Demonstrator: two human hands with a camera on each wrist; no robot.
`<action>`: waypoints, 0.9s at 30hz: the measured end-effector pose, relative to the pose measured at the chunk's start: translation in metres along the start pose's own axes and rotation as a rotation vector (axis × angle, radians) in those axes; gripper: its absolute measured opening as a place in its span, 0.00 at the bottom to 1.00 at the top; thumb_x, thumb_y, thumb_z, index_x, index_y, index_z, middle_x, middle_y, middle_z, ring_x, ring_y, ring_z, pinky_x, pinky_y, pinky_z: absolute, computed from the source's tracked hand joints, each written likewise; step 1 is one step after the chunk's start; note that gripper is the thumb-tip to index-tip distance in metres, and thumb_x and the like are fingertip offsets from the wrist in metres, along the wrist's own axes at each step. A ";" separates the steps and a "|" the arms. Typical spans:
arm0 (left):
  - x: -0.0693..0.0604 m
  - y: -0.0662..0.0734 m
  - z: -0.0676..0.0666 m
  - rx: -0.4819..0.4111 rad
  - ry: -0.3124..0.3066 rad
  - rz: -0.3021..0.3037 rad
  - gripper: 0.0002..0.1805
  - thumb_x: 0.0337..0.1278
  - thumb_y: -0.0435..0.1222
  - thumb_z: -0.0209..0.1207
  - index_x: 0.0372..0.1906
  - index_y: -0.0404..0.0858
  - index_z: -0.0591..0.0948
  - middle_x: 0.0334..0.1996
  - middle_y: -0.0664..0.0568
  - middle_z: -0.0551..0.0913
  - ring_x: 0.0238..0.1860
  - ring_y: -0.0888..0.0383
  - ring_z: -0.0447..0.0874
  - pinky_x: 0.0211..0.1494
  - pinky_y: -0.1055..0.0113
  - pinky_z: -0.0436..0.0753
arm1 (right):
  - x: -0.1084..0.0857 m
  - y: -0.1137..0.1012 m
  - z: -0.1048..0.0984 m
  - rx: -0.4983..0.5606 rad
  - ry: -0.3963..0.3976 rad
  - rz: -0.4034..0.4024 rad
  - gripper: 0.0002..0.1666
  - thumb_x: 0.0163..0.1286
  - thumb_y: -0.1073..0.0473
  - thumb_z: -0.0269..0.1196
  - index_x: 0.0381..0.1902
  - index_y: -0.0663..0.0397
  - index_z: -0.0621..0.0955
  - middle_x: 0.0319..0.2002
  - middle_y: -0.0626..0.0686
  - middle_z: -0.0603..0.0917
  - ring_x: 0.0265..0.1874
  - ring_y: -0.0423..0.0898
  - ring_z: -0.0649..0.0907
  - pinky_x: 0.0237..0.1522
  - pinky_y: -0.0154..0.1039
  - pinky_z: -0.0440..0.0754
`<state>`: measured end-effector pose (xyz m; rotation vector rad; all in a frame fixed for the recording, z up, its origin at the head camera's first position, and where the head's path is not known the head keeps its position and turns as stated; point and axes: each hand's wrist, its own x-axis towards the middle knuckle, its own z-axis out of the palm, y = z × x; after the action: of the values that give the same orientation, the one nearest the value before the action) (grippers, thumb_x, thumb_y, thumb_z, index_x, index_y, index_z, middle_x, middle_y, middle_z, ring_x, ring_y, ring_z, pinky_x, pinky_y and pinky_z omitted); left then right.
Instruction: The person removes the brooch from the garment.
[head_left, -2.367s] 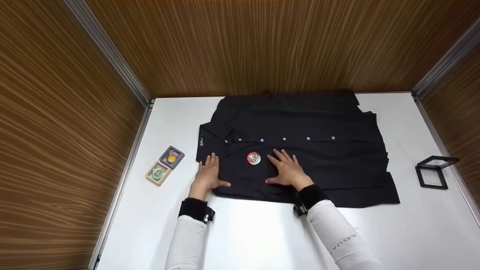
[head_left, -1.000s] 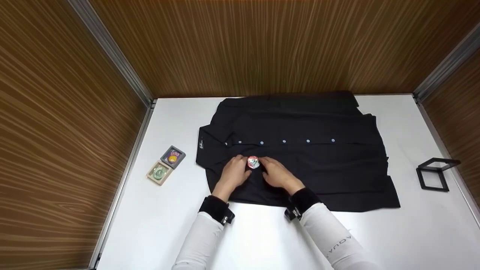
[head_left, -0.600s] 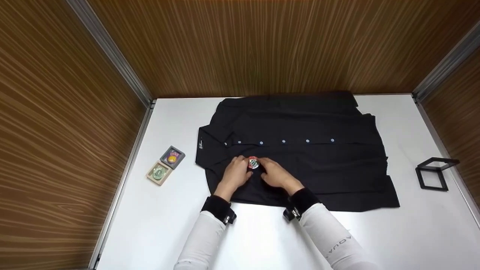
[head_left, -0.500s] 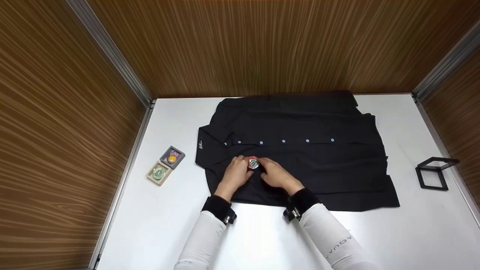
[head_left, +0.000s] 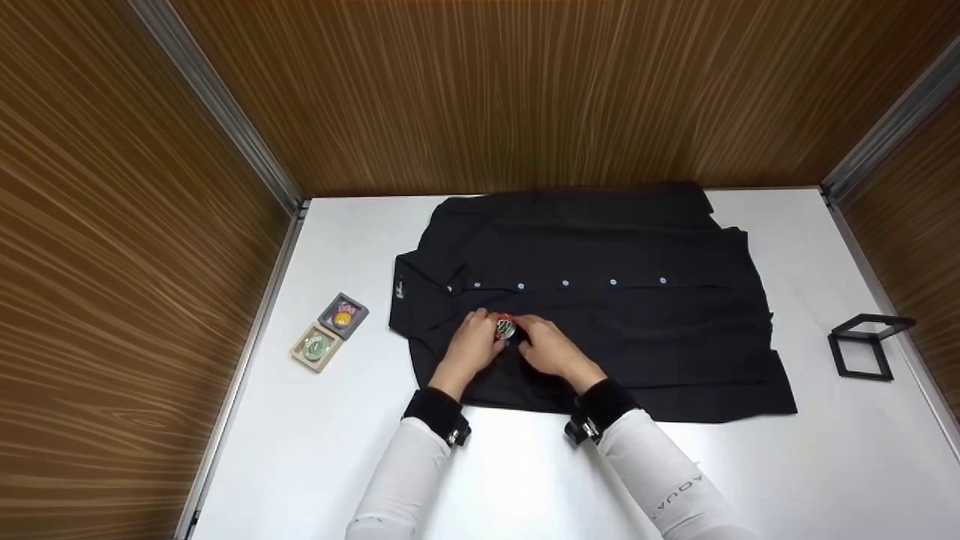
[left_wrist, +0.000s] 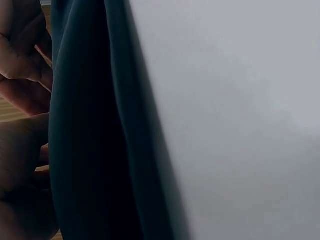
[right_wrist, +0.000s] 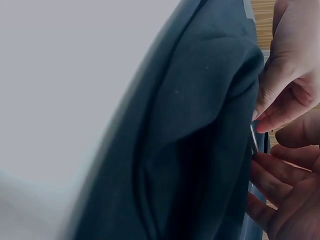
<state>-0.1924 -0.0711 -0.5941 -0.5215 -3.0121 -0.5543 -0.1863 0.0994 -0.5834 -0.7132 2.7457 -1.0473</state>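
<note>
A round red, white and green pin badge [head_left: 505, 327] is on the chest of a black button-up shirt [head_left: 645, 337], which lies flat with its collar to the left. My left hand [head_left: 469, 346] holds the badge's left edge with curled fingers. On the opposite edge, the fingers of my right hand [head_left: 551, 349] grip it too. The right wrist view shows the badge's thin rim [right_wrist: 254, 139] between both hands' fingertips, close to the raised cloth. Most of the left wrist view is dark shirt cloth [left_wrist: 90, 130], with fingers at its left side.
A grey square box [head_left: 343, 315] with a purple and yellow badge touches a light wooden box [head_left: 316, 346] with a green badge, left of the collar. A black hinged frame [head_left: 862, 356] stands at the right of the white table [head_left: 300, 450]. Wood-grain panels [head_left: 487, 90] enclose the back and sides.
From lying spread on the shirt, both hands have come together at the badge and taken its edges. Over the last half second the badge face has tilted slightly; the hands barely moved.
</note>
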 end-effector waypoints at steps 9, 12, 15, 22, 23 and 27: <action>-0.001 -0.002 -0.002 0.012 0.064 0.011 0.13 0.55 0.38 0.69 0.41 0.35 0.84 0.37 0.45 0.85 0.40 0.47 0.84 0.44 0.55 0.83 | 0.001 -0.002 0.000 0.025 0.046 -0.014 0.26 0.62 0.75 0.58 0.60 0.68 0.77 0.55 0.63 0.80 0.57 0.56 0.78 0.61 0.48 0.73; -0.001 -0.003 -0.001 0.006 0.060 0.010 0.15 0.53 0.39 0.70 0.41 0.34 0.84 0.37 0.45 0.84 0.41 0.47 0.84 0.44 0.56 0.83 | 0.001 -0.002 0.000 0.019 0.048 -0.012 0.26 0.62 0.75 0.57 0.60 0.68 0.77 0.55 0.63 0.80 0.57 0.56 0.78 0.61 0.47 0.74; -0.002 -0.003 0.001 0.012 0.057 0.013 0.16 0.51 0.39 0.71 0.42 0.33 0.84 0.39 0.44 0.83 0.43 0.47 0.83 0.46 0.57 0.83 | 0.001 -0.003 -0.001 0.017 0.053 -0.016 0.26 0.62 0.76 0.55 0.60 0.67 0.77 0.55 0.63 0.80 0.57 0.56 0.78 0.61 0.47 0.74; -0.003 -0.004 0.000 -0.020 0.051 0.010 0.11 0.55 0.37 0.69 0.41 0.36 0.85 0.38 0.46 0.84 0.42 0.49 0.84 0.46 0.57 0.83 | 0.002 -0.002 -0.002 0.030 0.058 -0.056 0.27 0.61 0.77 0.52 0.60 0.66 0.77 0.55 0.63 0.80 0.56 0.56 0.79 0.59 0.48 0.75; -0.003 -0.005 -0.001 -0.039 0.050 0.009 0.10 0.56 0.37 0.68 0.41 0.36 0.86 0.37 0.47 0.84 0.41 0.49 0.84 0.45 0.57 0.83 | 0.002 -0.002 -0.002 0.033 0.059 -0.062 0.27 0.61 0.77 0.52 0.60 0.66 0.78 0.55 0.63 0.80 0.56 0.55 0.79 0.59 0.48 0.76; -0.003 -0.006 -0.003 -0.131 0.055 0.004 0.08 0.62 0.36 0.64 0.42 0.38 0.87 0.39 0.48 0.85 0.42 0.51 0.85 0.44 0.58 0.83 | 0.003 0.002 -0.002 0.057 0.068 -0.057 0.25 0.63 0.76 0.54 0.59 0.66 0.78 0.55 0.62 0.81 0.56 0.55 0.79 0.59 0.47 0.75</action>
<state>-0.1916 -0.0784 -0.5938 -0.5091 -2.9369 -0.7568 -0.1903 0.1004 -0.5826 -0.7653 2.7551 -1.1779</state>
